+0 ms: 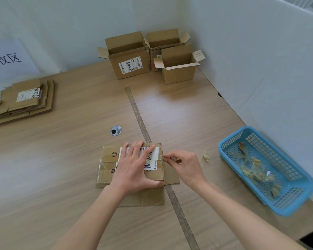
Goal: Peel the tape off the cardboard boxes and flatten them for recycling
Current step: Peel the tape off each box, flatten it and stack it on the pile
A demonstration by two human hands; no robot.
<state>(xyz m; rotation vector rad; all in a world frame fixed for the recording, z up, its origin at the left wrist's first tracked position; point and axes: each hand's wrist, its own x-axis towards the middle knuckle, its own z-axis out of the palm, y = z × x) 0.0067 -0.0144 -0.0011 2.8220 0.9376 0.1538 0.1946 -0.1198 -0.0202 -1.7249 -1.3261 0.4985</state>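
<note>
- Soft, even, fairly bright light fills the scene; no lamp shows.
- A pale sheen lies on the light wooden tabletop (170, 109) below the three open brown cardboard boxes (177, 65), which cast short, faint shadows.
- Shadows under the hands are weak.
- The wide lens bends the white partition walls (260, 60) and stretches the forearms at the bottom.
- The blue plastic basket (296, 201) blurs at its near corner; edges look hazy and smeared.

A wooden table (79, 159) bears cardboard boxes (128, 56), flattened cardboard (25, 101), blue basket (224, 150).
</note>
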